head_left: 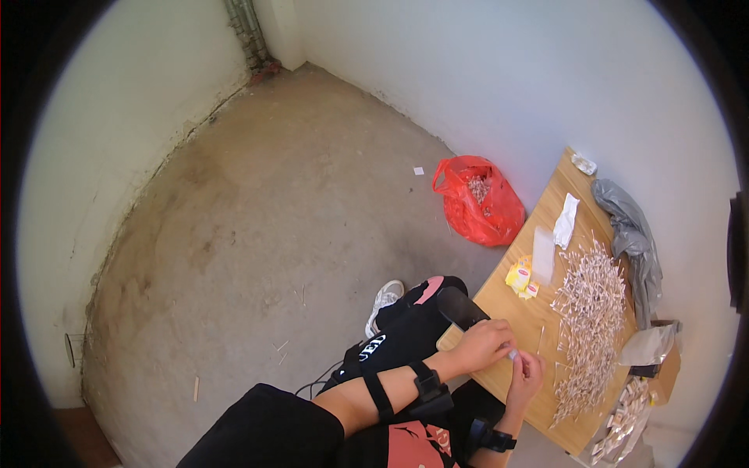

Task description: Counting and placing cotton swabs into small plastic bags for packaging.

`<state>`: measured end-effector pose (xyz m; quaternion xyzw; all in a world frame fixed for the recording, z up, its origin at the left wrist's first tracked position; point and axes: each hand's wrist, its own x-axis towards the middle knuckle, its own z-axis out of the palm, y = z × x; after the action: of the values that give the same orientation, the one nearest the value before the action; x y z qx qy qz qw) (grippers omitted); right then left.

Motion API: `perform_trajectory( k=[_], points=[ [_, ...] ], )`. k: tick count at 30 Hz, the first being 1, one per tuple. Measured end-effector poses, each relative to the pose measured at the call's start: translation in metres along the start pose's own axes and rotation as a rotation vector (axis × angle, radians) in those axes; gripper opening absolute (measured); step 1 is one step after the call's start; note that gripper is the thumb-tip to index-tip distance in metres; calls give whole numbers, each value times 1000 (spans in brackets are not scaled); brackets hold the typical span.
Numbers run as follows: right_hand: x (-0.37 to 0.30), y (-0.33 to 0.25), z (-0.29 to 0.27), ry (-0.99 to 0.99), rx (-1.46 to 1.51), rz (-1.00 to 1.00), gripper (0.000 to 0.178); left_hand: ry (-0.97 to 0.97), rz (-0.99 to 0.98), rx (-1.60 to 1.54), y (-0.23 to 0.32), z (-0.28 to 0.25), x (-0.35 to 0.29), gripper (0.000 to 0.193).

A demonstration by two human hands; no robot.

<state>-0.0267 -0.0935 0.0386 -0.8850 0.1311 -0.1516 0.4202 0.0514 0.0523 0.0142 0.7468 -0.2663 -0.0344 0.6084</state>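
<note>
My left hand [485,345] is closed over the near edge of the wooden table [499,292], fingertips pinched together. Close beside it, my right hand [527,376] is also closed, with its thumb and fingers drawn in. Between the fingertips of both hands sits a small whitish piece [512,354], too small to name. To the right of the hands spreads a big heap of thin sticks with white tips [589,335], which look like cotton swabs. One loose stick [541,338] lies between the heap and my hands.
Yellow-and-white packets [521,278], a translucent plastic box [543,256] and a white bag [566,221] lie farther along the table. A grey plastic bag [628,226] drapes its wall side. A red bag [482,204] with sticks inside stands on the floor. A cardboard box [665,376] is at right.
</note>
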Motion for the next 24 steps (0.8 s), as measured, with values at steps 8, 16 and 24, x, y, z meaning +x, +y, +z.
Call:
perform_trajectory(
  k=[8, 16, 24],
  points=[
    [-1, -5, 3, 9, -11, 38, 8, -45, 18, 25, 1, -3, 1, 10],
    [-4, -20, -10, 20, -89, 63, 7, -73, 131, 126, 2, -14, 6, 8],
    [-3, -17, -25, 75, -97, 52, 7, -97, 140, 96, 7, -17, 11, 8]
  ],
)
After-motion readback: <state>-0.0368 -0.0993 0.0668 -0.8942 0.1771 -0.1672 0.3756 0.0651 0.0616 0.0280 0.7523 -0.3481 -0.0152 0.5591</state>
